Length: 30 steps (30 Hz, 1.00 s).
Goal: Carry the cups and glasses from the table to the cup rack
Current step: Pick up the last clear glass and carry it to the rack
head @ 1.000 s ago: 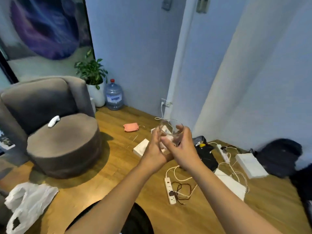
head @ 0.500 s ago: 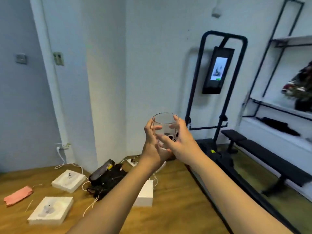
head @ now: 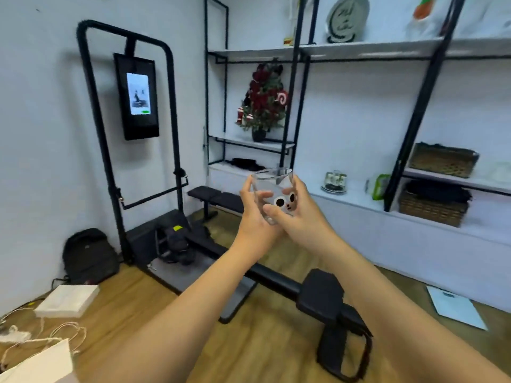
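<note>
A clear glass (head: 272, 182) with a cartoon cat face printed on it is held upright in front of me at chest height. My left hand (head: 253, 214) grips its left side and base. My right hand (head: 300, 214) wraps round its right side, thumb across the front. On the white shelf beyond stands a small cup rack (head: 335, 181) with a few cups on a round tray.
A black exercise machine (head: 318, 297) with a wall screen (head: 137, 96) and a bench lies on the wooden floor ahead. Black-framed shelves (head: 359, 49) hold a potted plant (head: 264, 102) and wicker baskets (head: 434, 207). A backpack, white boxes and cables lie at the left.
My view has swung right, from the armchair corner past the white wall to the exercise machine and shelves. Both hands have kept hold of the glass throughout.
</note>
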Tool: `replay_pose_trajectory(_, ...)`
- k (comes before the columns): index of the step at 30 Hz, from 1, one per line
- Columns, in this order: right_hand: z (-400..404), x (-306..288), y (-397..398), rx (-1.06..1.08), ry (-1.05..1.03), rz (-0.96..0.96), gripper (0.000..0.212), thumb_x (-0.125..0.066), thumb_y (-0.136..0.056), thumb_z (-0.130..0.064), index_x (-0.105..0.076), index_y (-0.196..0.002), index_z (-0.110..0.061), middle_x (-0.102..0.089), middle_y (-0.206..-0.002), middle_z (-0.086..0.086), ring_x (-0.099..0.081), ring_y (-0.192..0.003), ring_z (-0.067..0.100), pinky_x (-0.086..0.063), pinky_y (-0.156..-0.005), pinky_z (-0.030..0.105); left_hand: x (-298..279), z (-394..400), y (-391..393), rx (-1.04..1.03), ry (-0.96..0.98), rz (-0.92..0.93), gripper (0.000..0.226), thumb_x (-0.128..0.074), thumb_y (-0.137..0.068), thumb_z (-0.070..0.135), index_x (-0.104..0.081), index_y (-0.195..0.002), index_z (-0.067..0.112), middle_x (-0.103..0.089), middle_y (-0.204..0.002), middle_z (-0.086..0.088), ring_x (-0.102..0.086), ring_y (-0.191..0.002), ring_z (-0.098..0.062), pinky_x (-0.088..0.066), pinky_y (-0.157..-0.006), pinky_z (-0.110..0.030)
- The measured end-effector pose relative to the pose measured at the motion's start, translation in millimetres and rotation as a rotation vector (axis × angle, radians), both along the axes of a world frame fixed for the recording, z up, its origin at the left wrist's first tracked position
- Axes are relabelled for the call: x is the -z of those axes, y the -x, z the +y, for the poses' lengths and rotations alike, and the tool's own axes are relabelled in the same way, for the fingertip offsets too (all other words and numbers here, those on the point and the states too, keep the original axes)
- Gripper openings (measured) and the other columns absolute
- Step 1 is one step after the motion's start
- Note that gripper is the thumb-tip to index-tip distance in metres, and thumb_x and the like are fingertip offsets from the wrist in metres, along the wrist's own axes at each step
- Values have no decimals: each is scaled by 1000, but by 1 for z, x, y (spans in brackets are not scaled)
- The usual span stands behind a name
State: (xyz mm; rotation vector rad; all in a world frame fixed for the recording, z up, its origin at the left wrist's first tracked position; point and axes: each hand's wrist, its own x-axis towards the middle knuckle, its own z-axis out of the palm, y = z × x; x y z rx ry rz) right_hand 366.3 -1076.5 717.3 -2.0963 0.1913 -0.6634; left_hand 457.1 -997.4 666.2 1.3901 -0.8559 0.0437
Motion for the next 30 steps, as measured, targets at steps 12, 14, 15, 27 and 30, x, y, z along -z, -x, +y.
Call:
replay_pose_trajectory(12, -246, 42, 20, 345, -41, 62, 85, -67, -92, -44, -18, -158, -26, -40, -154, -2, -46, -128, 8, -40, -97, 24, 23, -268, -4, 256, -75, 100, 96, -75, -82, -4, -17, -151, 27, -49, -119, 1, -60, -94, -13, -58, -72, -21)
replay_pose_trajectory(14, -285, 43, 5, 363, -52, 80, 83, -68, -91, -44, -20, -156, -27, -42, -151, 0, -51, -123, 11, -41, -93, 24, 24, -308, -13, 282, -71, 109, 101, -77, -81, -2, -11, -150, 31, -42, -126, -9, -55, -95, -18, -54, -65, -14)
replay_pose_trajectory(15, -305, 44, -3, 372, -55, 89, 82, -69, -90, -44, -21, -155, -27, -42, -150, 0, -53, -121, 12, -44, -91, 24, 25, -328, -20, 305, -58, 127, 101, -77, -82, -2, -11, -150, 31, -41, -126, -9, -55, -93, -18, -54, -64, -15)
replay_pose_trajectory(27, -520, 64, -25, 470, -99, 84, 79, -70, -87, -50, -30, -150, -26, -46, -136, -6, -61, -107, 10, -47, -82, 22, 45, -530, -64, 518, -161, 142, 83, -60, -80, 21, -15, -147, 39, -48, -130, -4, -62, -103, -19, -59, -83, -34)
replay_pose_trajectory(30, -572, 73, -19, 499, -112, 63, 77, -70, -86, -50, -33, -148, -25, -48, -132, -7, -63, -103, 11, -47, -84, 26, 47, -582, -69, 573, -112, 326, 62, -47, -75, 17, -38, -132, 40, -61, -119, -7, -65, -90, -23, -52, -84, -43)
